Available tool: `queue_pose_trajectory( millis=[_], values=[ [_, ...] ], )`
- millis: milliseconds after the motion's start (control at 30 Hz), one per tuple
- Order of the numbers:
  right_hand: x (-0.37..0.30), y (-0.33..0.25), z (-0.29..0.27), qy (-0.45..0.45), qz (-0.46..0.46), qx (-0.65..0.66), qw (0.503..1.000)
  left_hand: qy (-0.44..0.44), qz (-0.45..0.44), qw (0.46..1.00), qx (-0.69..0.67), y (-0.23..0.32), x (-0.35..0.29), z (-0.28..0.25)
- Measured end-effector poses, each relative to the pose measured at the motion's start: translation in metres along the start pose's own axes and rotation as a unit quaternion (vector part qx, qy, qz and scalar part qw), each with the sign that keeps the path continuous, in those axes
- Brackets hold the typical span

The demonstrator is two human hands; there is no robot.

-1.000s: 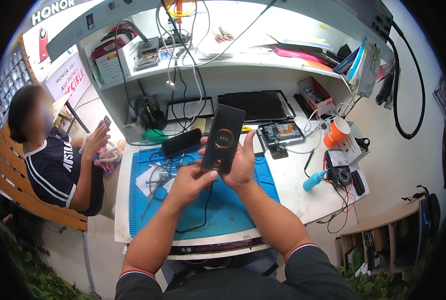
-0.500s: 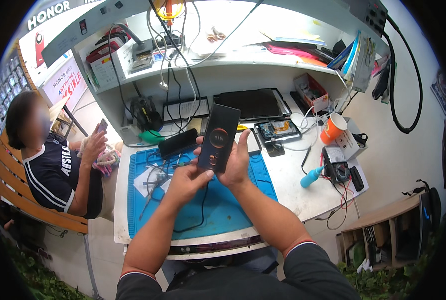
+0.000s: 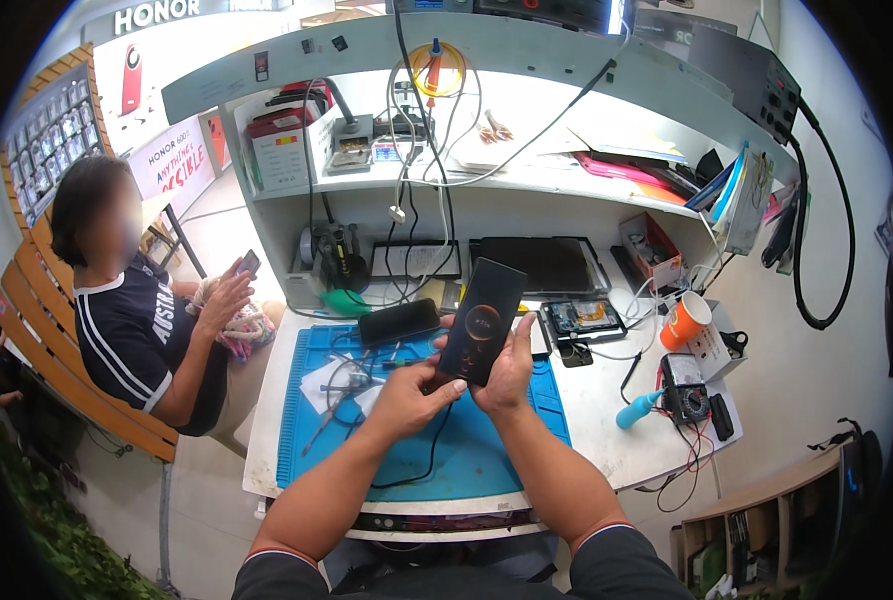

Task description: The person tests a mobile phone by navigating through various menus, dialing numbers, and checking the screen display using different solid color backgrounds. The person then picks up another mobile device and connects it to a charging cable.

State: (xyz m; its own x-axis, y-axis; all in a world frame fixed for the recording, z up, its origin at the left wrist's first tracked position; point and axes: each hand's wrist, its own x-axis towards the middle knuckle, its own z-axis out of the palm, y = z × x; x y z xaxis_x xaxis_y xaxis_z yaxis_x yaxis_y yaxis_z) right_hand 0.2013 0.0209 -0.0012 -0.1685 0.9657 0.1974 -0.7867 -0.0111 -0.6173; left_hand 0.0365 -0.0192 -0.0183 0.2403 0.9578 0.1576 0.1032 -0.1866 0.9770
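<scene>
A dark smartphone [image 3: 484, 320] is held tilted above the blue work mat [image 3: 467, 470], its lit screen showing round orange-edged graphics. My right hand [image 3: 508, 374] cradles it from below and behind, with the thumb along its right edge. My left hand [image 3: 414, 397] is closed at the phone's lower end, its thumb by the bottom corner. A black cable [image 3: 433, 455] hangs from beneath that thumb onto the mat; its plug is hidden. Behind my left hand lies another dark phone [image 3: 399, 322]. Thin tools, wires and white paper [image 3: 327, 384] lie left of my hands.
On the right stand an opened device [image 3: 584, 318], an orange cup [image 3: 686, 321], a light-blue bottle [image 3: 638, 410] and a multimeter [image 3: 685, 388]. Cables [image 3: 451, 220] hang from the white shelf [image 3: 567, 190]. A seated person [image 3: 152, 310] at the left holds a phone.
The whole view has shifted, so the bench appears lower and farther right. Both hands keep their hold at the phone, which has hardly moved relative to the mat.
</scene>
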Motion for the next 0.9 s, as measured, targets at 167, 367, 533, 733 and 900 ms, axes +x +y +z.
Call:
queue_pose_trajectory(
  millis=[167, 367, 533, 733, 900],
  values=[
    [0.001, -0.001, -0.004, 0.003, -0.008, 0.001, 1.000, 0.021, 0.004, 0.996, 0.083, 0.005, -0.004, 0.002],
    [0.000, 0.003, -0.004, 0.005, -0.015, 0.000, 1.000, 0.076, 0.100, 0.977, 0.174, 0.007, -0.007, 0.006],
    [-0.001, 0.004, -0.005, 0.001, -0.016, 0.002, 1.000, 0.106, 0.152, 0.962, 0.200, 0.006, -0.009, 0.009],
    [-0.001, 0.002, -0.002, -0.002, -0.008, 0.005, 1.000, 0.106, 0.151, 0.960, 0.209, 0.005, -0.009, 0.008],
    [-0.001, 0.003, -0.002, 0.003, -0.008, 0.009, 1.000, 0.112, 0.161, 0.954, 0.226, 0.009, -0.011, 0.007]
  ],
)
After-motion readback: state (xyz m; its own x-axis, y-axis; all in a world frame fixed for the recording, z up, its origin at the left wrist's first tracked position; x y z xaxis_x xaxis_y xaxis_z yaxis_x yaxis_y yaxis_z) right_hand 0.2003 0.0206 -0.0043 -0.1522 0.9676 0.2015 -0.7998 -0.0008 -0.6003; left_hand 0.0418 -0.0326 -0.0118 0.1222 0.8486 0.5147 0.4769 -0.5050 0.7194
